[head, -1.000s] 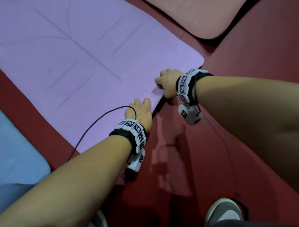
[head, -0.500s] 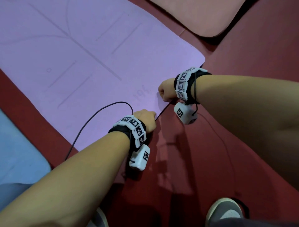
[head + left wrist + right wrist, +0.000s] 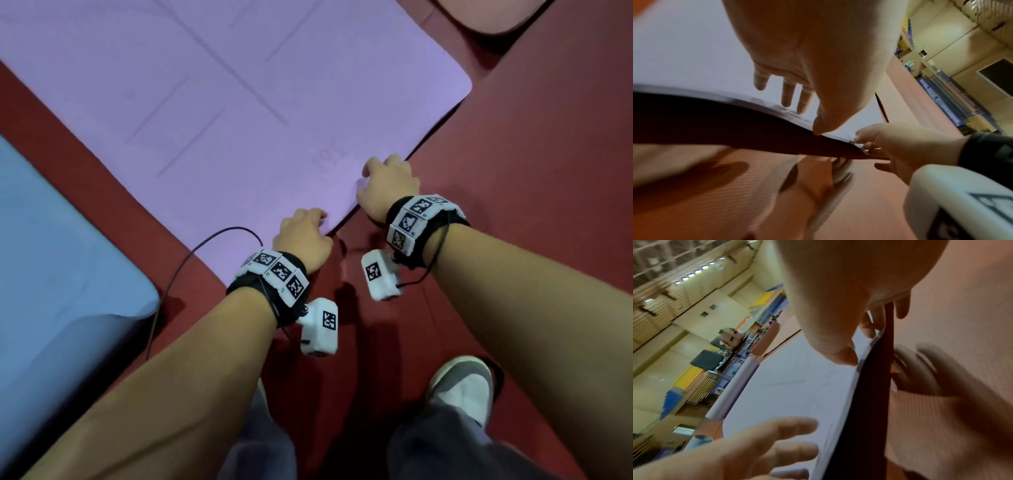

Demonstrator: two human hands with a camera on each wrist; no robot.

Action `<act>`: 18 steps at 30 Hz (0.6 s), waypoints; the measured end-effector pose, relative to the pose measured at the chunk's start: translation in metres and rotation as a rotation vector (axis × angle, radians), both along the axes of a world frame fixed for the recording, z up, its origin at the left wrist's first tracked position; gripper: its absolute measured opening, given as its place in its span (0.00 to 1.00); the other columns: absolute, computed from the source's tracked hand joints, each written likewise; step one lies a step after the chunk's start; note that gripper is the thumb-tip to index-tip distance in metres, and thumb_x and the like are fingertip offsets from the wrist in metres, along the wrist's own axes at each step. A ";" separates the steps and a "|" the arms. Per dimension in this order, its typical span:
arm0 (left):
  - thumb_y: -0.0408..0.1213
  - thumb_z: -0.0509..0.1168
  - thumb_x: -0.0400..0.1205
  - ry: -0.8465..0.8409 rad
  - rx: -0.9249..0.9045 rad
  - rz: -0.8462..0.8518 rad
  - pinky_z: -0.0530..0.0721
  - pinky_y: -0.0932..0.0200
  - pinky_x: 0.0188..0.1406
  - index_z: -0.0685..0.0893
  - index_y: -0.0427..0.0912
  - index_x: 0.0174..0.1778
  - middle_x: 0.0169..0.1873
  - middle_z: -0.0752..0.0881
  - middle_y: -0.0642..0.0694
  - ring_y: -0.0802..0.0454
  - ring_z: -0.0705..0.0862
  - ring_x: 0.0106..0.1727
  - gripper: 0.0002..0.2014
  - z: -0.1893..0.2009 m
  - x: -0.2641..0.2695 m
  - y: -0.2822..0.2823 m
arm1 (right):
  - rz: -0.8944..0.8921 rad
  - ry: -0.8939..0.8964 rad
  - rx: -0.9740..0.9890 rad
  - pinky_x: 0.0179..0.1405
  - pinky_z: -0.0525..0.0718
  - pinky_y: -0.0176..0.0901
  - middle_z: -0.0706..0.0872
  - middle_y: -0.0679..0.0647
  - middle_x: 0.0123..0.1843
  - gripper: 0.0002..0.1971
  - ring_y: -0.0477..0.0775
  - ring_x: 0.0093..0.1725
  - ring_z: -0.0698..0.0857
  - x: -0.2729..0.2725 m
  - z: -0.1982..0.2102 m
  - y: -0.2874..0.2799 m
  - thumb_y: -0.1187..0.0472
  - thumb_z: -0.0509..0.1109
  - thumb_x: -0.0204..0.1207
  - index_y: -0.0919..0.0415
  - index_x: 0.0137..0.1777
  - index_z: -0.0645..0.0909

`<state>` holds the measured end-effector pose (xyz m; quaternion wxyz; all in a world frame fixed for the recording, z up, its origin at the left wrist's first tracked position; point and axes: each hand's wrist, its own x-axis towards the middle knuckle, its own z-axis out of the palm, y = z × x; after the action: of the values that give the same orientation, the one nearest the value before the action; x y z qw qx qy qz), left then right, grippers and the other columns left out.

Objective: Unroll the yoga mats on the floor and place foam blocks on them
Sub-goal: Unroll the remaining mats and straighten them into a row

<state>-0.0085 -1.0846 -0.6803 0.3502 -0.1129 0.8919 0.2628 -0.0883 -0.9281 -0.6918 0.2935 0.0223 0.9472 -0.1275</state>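
a dark red floor [image 3: 513, 144] was seen from above, with a purple yoga mat [image 3: 212, 102] unrolled flat across it. the mat's near edge was held by both hands and lifted slightly (its dark underside showed in the wrist views). the left hand [image 3: 303, 236] lay with fingers on top and its thumb at the edge; the right hand [image 3: 388, 186] pinched the edge beside it. a blue mat [image 3: 51, 274] lay to the left, a pink mat [image 3: 486, 17] beyond.
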 end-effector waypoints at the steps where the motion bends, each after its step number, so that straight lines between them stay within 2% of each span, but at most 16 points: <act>1: 0.37 0.64 0.78 -0.011 -0.013 0.007 0.74 0.44 0.72 0.70 0.48 0.79 0.73 0.76 0.42 0.38 0.74 0.72 0.30 0.010 0.005 -0.005 | -0.039 0.000 -0.040 0.69 0.71 0.59 0.71 0.63 0.72 0.20 0.67 0.73 0.68 0.006 0.006 -0.002 0.54 0.63 0.80 0.56 0.72 0.74; 3: 0.38 0.66 0.77 -0.075 -0.005 0.038 0.73 0.42 0.74 0.60 0.48 0.84 0.78 0.72 0.40 0.36 0.72 0.75 0.38 0.035 0.015 -0.022 | -0.063 -0.008 -0.107 0.73 0.70 0.58 0.66 0.63 0.77 0.27 0.66 0.77 0.65 0.019 0.029 -0.012 0.57 0.65 0.76 0.56 0.76 0.71; 5: 0.37 0.67 0.77 -0.132 0.000 0.026 0.73 0.42 0.74 0.54 0.48 0.86 0.80 0.70 0.40 0.36 0.72 0.76 0.42 0.060 0.022 -0.038 | -0.020 0.022 -0.134 0.78 0.66 0.58 0.60 0.63 0.83 0.32 0.66 0.82 0.59 0.031 0.055 -0.023 0.59 0.67 0.73 0.55 0.79 0.68; 7: 0.38 0.67 0.77 -0.159 0.004 -0.011 0.75 0.42 0.72 0.55 0.48 0.86 0.79 0.71 0.40 0.36 0.74 0.75 0.42 0.082 0.029 -0.046 | 0.023 0.000 -0.159 0.81 0.62 0.56 0.54 0.62 0.86 0.35 0.64 0.85 0.56 0.040 0.083 -0.032 0.61 0.67 0.73 0.54 0.82 0.65; 9: 0.39 0.67 0.75 -0.160 0.030 -0.025 0.77 0.42 0.70 0.58 0.48 0.85 0.77 0.74 0.41 0.35 0.76 0.73 0.41 0.110 0.035 -0.052 | -0.010 -0.058 -0.162 0.82 0.62 0.56 0.52 0.60 0.87 0.35 0.63 0.84 0.56 0.048 0.115 -0.039 0.60 0.66 0.74 0.53 0.83 0.62; 14: 0.40 0.66 0.78 -0.143 0.041 -0.055 0.73 0.44 0.75 0.59 0.46 0.85 0.81 0.69 0.41 0.37 0.71 0.77 0.39 0.177 0.046 -0.065 | -0.083 -0.140 -0.177 0.79 0.68 0.57 0.54 0.57 0.87 0.35 0.63 0.83 0.62 0.070 0.189 -0.059 0.61 0.66 0.74 0.51 0.83 0.62; 18: 0.42 0.66 0.79 -0.146 0.039 -0.076 0.71 0.44 0.76 0.61 0.47 0.84 0.81 0.69 0.42 0.38 0.70 0.78 0.37 0.232 0.060 -0.085 | -0.102 -0.173 -0.159 0.77 0.71 0.57 0.57 0.56 0.86 0.35 0.62 0.81 0.65 0.084 0.249 -0.072 0.62 0.65 0.74 0.52 0.82 0.63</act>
<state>0.0514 -1.1692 -0.4483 0.4260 -0.0908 0.8625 0.2577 -0.0043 -0.9996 -0.4428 0.3680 0.0579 0.9029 -0.2144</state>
